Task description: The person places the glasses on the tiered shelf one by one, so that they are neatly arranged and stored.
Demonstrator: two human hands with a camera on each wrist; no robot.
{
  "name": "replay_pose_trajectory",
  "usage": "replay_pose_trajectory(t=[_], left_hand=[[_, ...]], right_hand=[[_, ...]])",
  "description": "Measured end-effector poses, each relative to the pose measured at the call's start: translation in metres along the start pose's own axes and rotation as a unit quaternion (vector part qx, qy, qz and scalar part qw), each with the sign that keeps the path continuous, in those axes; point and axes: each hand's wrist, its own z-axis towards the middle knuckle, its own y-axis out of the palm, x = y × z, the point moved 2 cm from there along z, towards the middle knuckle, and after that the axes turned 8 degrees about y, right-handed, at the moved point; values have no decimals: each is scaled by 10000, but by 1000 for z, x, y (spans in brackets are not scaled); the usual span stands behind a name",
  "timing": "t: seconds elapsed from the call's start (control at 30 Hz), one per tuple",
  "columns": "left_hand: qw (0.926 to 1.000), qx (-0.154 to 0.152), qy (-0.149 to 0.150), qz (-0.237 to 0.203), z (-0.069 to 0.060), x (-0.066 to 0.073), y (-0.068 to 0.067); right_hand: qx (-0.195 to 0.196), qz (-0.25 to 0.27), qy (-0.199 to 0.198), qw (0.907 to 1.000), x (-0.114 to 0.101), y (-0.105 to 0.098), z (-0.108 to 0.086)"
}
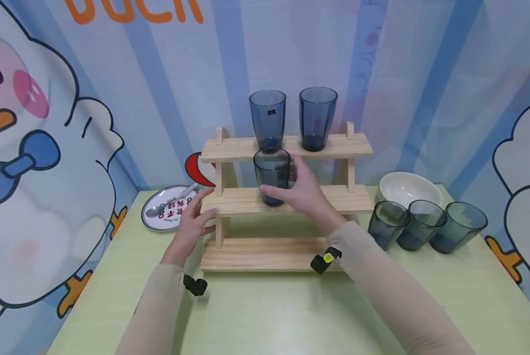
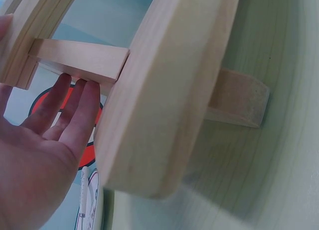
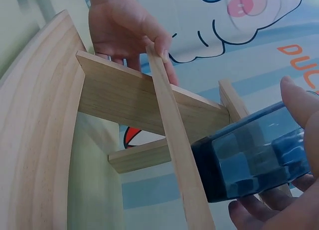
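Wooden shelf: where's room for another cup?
The bottom board is bare left of the right sleeve. The middle board has room left of the glass in the right hand. It's crowded right of the shelf, where three glasses stand before a bowl.

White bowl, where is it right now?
In the head view, the white bowl is on the right side of the table, past the wooden rack's right end and just behind three glasses.

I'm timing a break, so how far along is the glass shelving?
Two glasses already stand on the top shelf. A third glass is in the right grip at the middle shelf. Likely left: three more glasses on the table near the bowl.
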Motion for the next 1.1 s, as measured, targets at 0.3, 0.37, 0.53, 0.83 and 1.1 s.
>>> replay_pose_trajectory(t=[0.3, 0.37, 0.53, 0.83, 1.1], left_hand=[[10000, 23, 66, 41, -1, -3, 0], [10000, 31, 76, 51, -2, -3, 0], [9999, 30, 88, 83, -1, -3, 1], [9999, -22, 79, 86, -1, -1, 3], [9999, -19, 97, 69, 0, 1, 0]], right_hand=[[-284, 235, -125, 9992, 11, -15, -10], [-307, 196, -186, 9992, 14, -19, -14], [-348, 227, -254, 9988, 20, -34, -27], [-186, 120, -414, 9989, 25, -70, -51], [158, -231, -642, 9975, 22, -103, -72]])
